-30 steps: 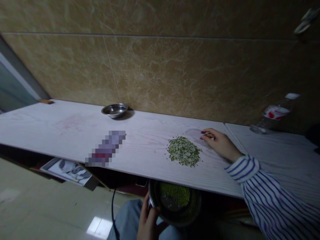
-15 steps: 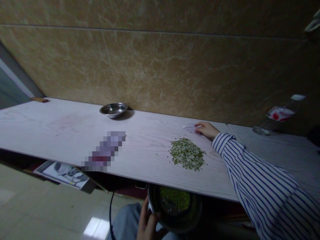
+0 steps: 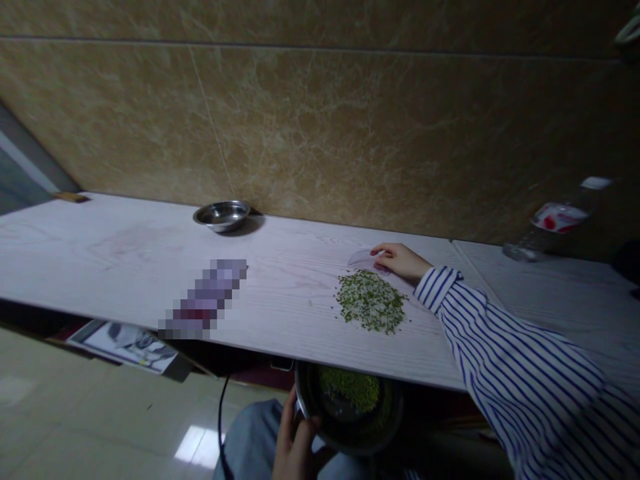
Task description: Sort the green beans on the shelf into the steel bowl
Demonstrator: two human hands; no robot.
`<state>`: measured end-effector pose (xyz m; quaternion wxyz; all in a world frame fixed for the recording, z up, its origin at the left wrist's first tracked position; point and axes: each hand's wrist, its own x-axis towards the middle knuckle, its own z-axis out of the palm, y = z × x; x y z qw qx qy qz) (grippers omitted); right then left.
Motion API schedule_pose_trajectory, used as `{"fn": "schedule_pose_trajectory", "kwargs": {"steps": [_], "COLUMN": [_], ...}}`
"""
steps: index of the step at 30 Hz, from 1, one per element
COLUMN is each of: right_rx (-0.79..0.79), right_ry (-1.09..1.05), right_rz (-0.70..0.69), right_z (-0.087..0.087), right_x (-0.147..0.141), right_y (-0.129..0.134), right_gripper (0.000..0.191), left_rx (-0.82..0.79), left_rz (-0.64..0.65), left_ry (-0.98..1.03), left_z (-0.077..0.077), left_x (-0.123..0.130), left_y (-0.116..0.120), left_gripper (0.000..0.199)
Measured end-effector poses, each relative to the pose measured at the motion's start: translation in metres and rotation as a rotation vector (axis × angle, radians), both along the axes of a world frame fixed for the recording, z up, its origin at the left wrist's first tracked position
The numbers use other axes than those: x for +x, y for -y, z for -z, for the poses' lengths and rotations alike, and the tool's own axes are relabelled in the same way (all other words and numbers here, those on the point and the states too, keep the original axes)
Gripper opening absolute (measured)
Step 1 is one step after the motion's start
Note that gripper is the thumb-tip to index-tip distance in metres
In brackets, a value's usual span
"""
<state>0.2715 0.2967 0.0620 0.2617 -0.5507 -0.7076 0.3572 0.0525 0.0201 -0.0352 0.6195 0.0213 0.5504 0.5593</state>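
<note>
Mind the loose heap of green and white grains (image 3: 373,303) on the table (image 3: 280,287): the clear plastic disc (image 3: 361,259) sits just behind its far side, so a low sweep or a dragging cuff (image 3: 434,285) could scatter them, perhaps over the front edge. The metal bowl (image 3: 299,383) is the other weak spot — you support it by hand at one side, below the tabletop, and a slack grip could tip out the green grains (image 3: 357,388) inside. Your right hand (image 3: 400,261) reaches in from the right, low over the wood, thumb and fingers seemingly pinching the disc's right side (it is see-through, so the exact contact is hard to read). Your left hand (image 3: 295,433) clasps the bowl's left rim — some of its fingers are hidden.
</note>
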Motion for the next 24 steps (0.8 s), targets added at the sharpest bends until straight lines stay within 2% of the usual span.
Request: {"fn": "schedule_pose_trajectory", "kwargs": {"steps": [4, 9, 14, 19, 24], "right_rx": [0.042, 0.128, 0.130, 0.202, 0.247], "right_ry": [0.011, 0.081, 0.091, 0.098, 0.103], "right_rz": [-0.022, -0.091, -0.149, -0.124, 0.052], "right_z": [-0.009, -0.021, -0.022, -0.020, -0.018], "right_x": [-0.001, -0.007, -0.018, -0.016, -0.002], "right_y": [0.018, 0.063, 0.099, 0.100, 0.077], "right_gripper": [0.022, 0.022, 0.023, 0.023, 0.021], "left_rx": [0.025, 0.009, 0.002, 0.030, 0.050], "left_rz": [-0.003, -0.012, 0.017, 0.026, 0.027], "left_ry": [-0.010, -0.009, -0.011, -0.019, -0.033], "left_z": [-0.004, -0.010, -0.014, -0.014, -0.017], "left_x": [0.001, 0.003, 0.005, 0.007, 0.007], "left_y": [0.002, 0.002, 0.002, 0.004, 0.005], "left_gripper": [0.071, 0.072, 0.073, 0.075, 0.074]}}
